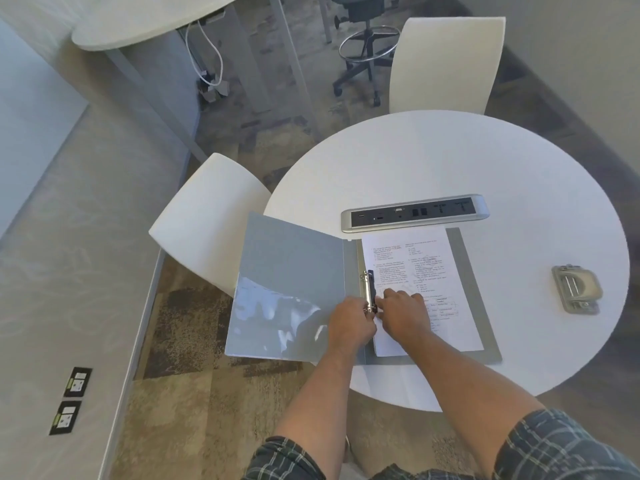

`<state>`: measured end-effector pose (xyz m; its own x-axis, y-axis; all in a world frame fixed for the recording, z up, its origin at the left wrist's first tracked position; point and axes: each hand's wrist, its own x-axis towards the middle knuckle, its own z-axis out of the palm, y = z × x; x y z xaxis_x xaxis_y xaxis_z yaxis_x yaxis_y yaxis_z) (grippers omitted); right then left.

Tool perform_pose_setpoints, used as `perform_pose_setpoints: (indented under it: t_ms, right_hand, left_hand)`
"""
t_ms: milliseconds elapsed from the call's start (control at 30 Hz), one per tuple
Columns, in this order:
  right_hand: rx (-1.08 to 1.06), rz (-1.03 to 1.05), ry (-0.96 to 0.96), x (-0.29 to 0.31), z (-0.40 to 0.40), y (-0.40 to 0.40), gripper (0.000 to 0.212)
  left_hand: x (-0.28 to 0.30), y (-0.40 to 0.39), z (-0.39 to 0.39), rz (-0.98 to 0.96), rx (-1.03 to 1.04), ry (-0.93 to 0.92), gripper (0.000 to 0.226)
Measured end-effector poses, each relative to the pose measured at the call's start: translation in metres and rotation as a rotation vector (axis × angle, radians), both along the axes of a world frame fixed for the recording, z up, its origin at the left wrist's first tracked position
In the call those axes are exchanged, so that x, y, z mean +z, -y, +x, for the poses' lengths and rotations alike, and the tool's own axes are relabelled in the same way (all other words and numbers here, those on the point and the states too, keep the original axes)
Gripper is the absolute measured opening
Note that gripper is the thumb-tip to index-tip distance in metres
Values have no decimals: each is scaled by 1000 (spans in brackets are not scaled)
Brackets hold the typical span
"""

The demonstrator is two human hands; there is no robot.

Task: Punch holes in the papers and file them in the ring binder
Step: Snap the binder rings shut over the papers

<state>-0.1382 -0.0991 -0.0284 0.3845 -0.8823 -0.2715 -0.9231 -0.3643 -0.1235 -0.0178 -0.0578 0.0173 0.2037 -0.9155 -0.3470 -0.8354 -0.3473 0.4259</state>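
Observation:
A grey ring binder (287, 271) lies open on the round white table (485, 161), its left cover hanging past the table's edge. Printed papers (426, 268) lie on its right half beside the metal ring mechanism (370, 289). My left hand (349, 323) and my right hand (401, 313) meet at the lower ring, fingers pinched around it. Whether the rings are open or closed is hidden by my fingers. A grey hole punch (576, 289) sits apart at the right of the table.
A silver power and socket strip (415, 213) lies on the table just behind the binder. Two white chairs (207, 216) (446, 64) stand at the table's left and far side. An office stool (363, 46) and a desk stand beyond on the carpet.

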Motion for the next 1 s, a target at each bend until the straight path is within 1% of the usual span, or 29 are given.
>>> perform_pose_setpoints:
  t_ms: [67, 100, 167, 200, 267, 333, 367, 433, 500, 567, 633, 700, 733, 800, 833, 900, 967, 1000]
  right_hand:
    - [23, 35, -8, 5, -6, 1, 25]
    - [35, 56, -14, 7, -9, 1, 27]
    - [55, 103, -23, 9, -15, 0, 33]
    - [60, 128, -24, 10, -18, -1, 38]
    - [62, 172, -17, 10, -23, -2, 48]
    - [53, 211, 7, 12, -28, -2, 55]
    - [49, 230, 18, 14, -30, -2, 58]
    - [44, 262, 36, 18, -34, -3, 62]
    - [40, 292, 46, 21, -37, -4, 64]
    - [38, 309, 59, 23, -40, -5, 63]
    - [42, 314, 66, 23, -40, -5, 62]
    - [23, 339, 77, 23, -39, -4, 63]
    - [-3, 355, 96, 24, -39, -3, 63]
    - [-81, 399, 173, 26, -39, -1, 64]
    - [-136, 434, 260, 29, -40, 0, 64]
    - [-273, 543, 555, 38, -47, 3, 62]
    - [-389, 618, 852, 51, -59, 6, 54]
    - [-441, 631, 941, 57, -65, 9, 47]
  left_hand:
    - [9, 6, 10, -136, -65, 171, 20]
    - [15, 10, 18, -214, -51, 251, 32]
    - [34, 17, 36, -282, 55, 373, 58]
    - [45, 21, 47, -275, 132, 423, 71]
    - [67, 28, 70, -197, 303, 482, 92]
    - [82, 32, 92, -44, 459, 468, 106]
    - [88, 32, 100, 28, 519, 427, 109]
    - [97, 30, 110, 116, 593, 351, 108]
    - [102, 29, 112, 109, 605, 366, 100]
    - [111, 30, 110, 29, 576, 420, 82]
    - [127, 37, 109, -79, 530, 428, 57]
    - [147, 52, 110, -173, 511, 324, 39]
    - [157, 60, 110, -219, 486, 212, 36]
    - [175, 73, 102, -275, 379, -94, 39]
    - [181, 78, 94, -272, 316, -247, 42]
    - [183, 86, 73, -215, 224, -501, 46]
    - [176, 86, 48, -76, 135, -625, 43]
    - [168, 84, 39, 4, 75, -621, 35]
